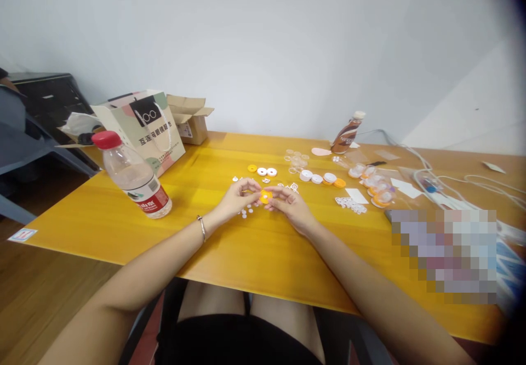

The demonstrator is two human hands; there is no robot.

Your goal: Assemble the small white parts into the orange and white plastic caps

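Observation:
Between my two hands is a small round orange disc [266,196] with a pale centre, held just above the table. My left hand [239,197], a bracelet on its wrist, pinches the disc's left edge. From the other side, the fingers of my right hand [291,207] grip its right edge. Small white round pieces [244,215] lie under and beside my left hand. Just beyond the hands are an orange ring [252,168], two white rings [272,172] and several white openwork pieces [293,187].
Clear rings [296,159], white round parts [306,175] and orange-and-clear cases [382,196] spread to the right, near a brown drink bottle [346,135] and white cables [423,178]. On the left stand a red-capped water bottle [133,178], a paper bag [142,129] and a cardboard box [195,124].

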